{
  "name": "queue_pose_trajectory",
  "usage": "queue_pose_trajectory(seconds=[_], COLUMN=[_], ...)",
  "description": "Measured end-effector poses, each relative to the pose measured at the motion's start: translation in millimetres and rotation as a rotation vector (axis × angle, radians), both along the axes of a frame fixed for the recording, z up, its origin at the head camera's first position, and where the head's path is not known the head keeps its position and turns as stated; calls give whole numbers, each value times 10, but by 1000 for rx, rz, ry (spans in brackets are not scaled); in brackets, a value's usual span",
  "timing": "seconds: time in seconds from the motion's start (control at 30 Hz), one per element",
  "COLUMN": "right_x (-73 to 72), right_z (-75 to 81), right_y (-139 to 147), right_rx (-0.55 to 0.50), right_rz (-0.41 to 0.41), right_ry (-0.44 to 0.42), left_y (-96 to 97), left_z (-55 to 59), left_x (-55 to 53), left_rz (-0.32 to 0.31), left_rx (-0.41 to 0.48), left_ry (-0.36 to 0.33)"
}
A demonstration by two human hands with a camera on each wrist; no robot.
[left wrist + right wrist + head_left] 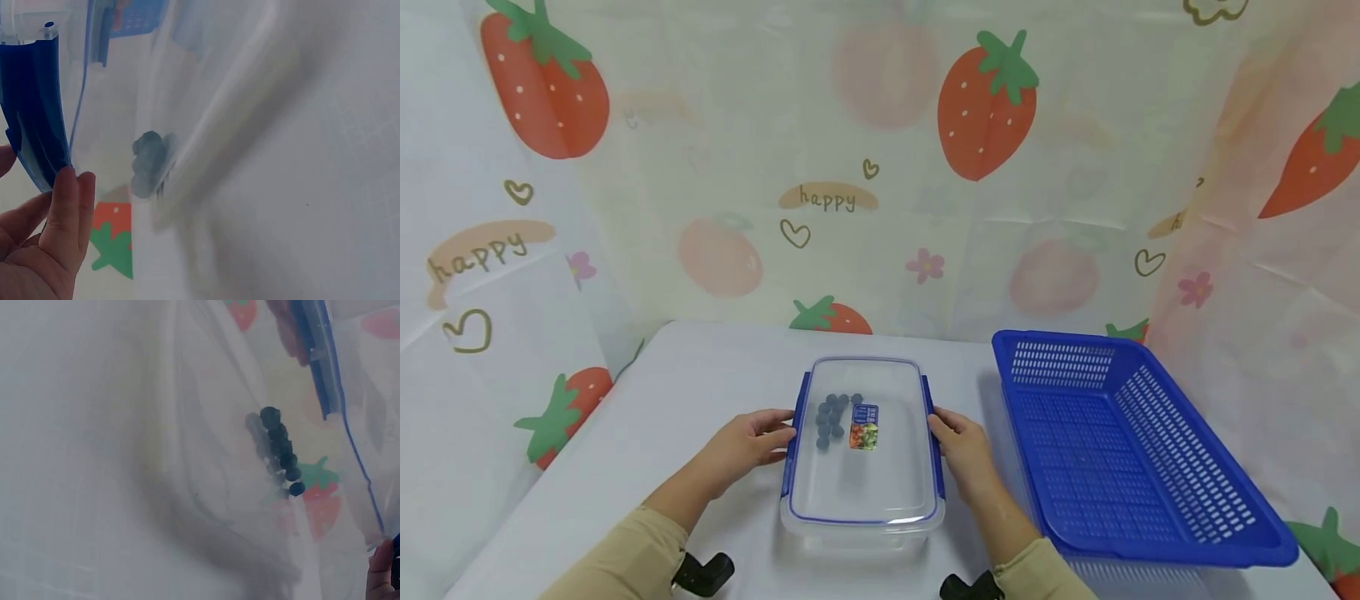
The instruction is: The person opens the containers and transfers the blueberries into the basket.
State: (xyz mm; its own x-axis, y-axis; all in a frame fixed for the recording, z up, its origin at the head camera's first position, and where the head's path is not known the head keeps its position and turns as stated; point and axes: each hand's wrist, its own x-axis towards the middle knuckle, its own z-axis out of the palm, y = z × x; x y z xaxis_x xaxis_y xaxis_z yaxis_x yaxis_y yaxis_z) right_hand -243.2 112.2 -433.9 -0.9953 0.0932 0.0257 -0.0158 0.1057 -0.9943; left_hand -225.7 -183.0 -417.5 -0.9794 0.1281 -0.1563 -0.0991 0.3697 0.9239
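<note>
A clear plastic food container (917,521) with a transparent lid (895,383) and blue side latches stands between my hands on the table. Through the lid I see several small dark round fruits (831,417), like blueberries, gathered toward the left. My left hand (752,437) pinches the left latch (34,106) with thumb and fingertips. On the other side my right hand (962,442) holds the right latch (934,437), its fingers partly hidden by the edge. The right wrist view shows only a bit of that hand at the lower right.
A blue perforated basket (1123,533) stands at the right, with a clear tub-like thing (1138,579) beneath it. White cloth covers the table (715,367). Behind hangs a strawberry-printed curtain (880,250). A colourful label (864,427) is on the lid.
</note>
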Motion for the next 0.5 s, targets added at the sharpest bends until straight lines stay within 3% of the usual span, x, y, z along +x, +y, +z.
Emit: queue_pose_trajectory(seconds=[0.23, 0.5], right_x=[15, -21], right_z=[1, -7], right_y=[-73, -69], right_rx=[-21, -22], right_rz=[32, 57], right_ry=[-1, 6], left_y=[-41, -36], left_z=[46, 56], left_x=[-2, -19], left_rz=[22, 51], left_rx=[-8, 17], left_ry=[7, -36])
